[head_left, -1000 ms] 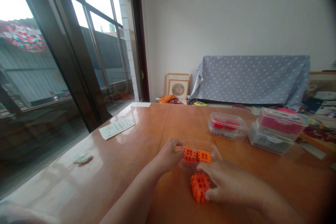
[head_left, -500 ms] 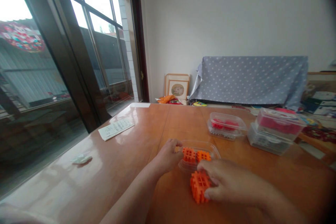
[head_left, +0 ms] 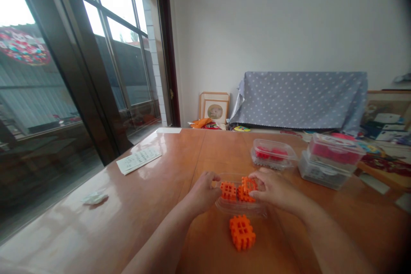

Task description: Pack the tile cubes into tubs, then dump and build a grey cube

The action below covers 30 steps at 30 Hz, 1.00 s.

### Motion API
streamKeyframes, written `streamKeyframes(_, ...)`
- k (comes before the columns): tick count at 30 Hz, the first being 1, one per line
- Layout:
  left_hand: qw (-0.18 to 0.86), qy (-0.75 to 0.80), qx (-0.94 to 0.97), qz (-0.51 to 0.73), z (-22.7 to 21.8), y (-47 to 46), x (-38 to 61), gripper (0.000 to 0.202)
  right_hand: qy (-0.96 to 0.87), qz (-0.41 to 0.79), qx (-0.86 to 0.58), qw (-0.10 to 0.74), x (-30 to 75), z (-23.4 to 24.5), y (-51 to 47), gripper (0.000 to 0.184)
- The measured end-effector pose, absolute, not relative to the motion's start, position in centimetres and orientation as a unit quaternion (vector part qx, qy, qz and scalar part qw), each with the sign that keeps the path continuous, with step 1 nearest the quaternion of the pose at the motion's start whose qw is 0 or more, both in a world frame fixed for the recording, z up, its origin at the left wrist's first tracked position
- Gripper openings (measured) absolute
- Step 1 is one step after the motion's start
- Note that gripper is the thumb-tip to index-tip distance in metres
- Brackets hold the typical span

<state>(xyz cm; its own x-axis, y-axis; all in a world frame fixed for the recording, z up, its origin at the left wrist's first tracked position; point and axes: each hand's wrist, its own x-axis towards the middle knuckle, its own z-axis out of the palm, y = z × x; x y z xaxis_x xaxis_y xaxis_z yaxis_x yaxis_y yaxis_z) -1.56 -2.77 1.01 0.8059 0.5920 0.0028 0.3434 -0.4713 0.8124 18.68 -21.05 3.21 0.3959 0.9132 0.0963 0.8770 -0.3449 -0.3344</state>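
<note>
A clear plastic container (head_left: pixel 236 210) sits on the table with orange window-grid building blocks in it. My left hand (head_left: pixel 205 190) grips its left rim between thumb and fingers. One orange block (head_left: pixel 228 191) lies inside near that hand. At the container's right side, my right hand (head_left: pixel 271 188) is closed on another orange building block (head_left: pixel 249 185), tilted over a further block that it partly covers. On the bare wood nearer to me lies a stack of orange blocks (head_left: pixel 242 233) with notched edges, touched by neither hand.
Past my right hand stand a clear box with red pieces (head_left: pixel 272 153) and two stacked lidded boxes (head_left: pixel 332 160). To the left on the glossy table (head_left: pixel 160 205) lie handwritten paper (head_left: pixel 138 160) and a crumpled white wrapper (head_left: pixel 95 198). A polka-dot cloth (head_left: pixel 302 100) hangs behind.
My right hand has moved from the near stack up to the container, carrying an orange block. The rest of the stack stays on the table. My left hand remains at the rim.
</note>
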Motion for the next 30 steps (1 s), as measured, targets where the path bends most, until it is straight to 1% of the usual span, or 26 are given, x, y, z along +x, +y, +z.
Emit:
streamKeyframes(3, 0.432, 0.272, 0.848, 0.143, 1.1, -2.7, -1.6, 0.037, -0.550, 0.025, -0.824, 0.129, 19.1, 2.4, -20.6, 0.043)
streamKeyframes(6, 0.428, 0.273, 0.848, 0.150, 0.9, -2.6, -1.6, 0.037, -0.545, 0.032, -0.830, 0.113, 19.4, 1.4, -20.4, 0.049)
streamKeyframes(13, 0.432, 0.258, 0.848, 0.164, 0.3, -2.3, -1.5, 0.034, -0.551, 0.053, -0.823, 0.126, 19.9, 1.0, -20.7, 0.057)
streamKeyframes(15, 0.430, 0.259, 0.849, 0.166, 0.2, -2.3, -1.5, 0.034, -0.556, 0.044, -0.817, 0.149, 19.7, 1.6, -21.0, 0.053)
streamKeyframes(18, 0.426, 0.262, 0.850, 0.167, 0.1, -2.3, -1.5, 0.036, -0.575, 0.048, -0.789, 0.208, 18.6, 3.1, -21.4, 0.044)
streamKeyframes(19, 0.424, 0.262, 0.851, 0.166, 0.1, -2.2, -1.5, 0.037, -0.583, 0.067, -0.777, 0.227, 17.9, 3.7, -21.6, 0.041)
streamKeyframes(21, 0.420, 0.261, 0.854, 0.161, 0.1, -2.2, -1.5, 0.038, -0.584, 0.159, -0.757, 0.244, 16.4, 4.8, -21.9, 0.035)
streamKeyframes(23, 0.419, 0.259, 0.856, 0.158, 0.2, -2.2, -1.6, 0.038, -0.592, 0.248, -0.734, 0.222, 14.7, 5.6, -22.3, 0.034)
streamKeyframes(25, 0.422, 0.256, 0.855, 0.159, 0.4, -2.3, -1.7, 0.037, -0.604, 0.286, -0.721, 0.183, 13.2, 6.1, -22.6, 0.036)
streamKeyframes(27, 0.427, 0.254, 0.853, 0.159, 0.5, -2.3, -1.7, 0.037, -0.612, 0.276, -0.726, 0.146, 12.0, 6.1, -22.7, 0.040)
streamKeyframes(30, 0.429, 0.257, 0.852, 0.153, 0.8, -2.4, -1.7, 0.038, -0.619, 0.225, -0.745, 0.108, 10.9, 5.7, -22.7, 0.042)
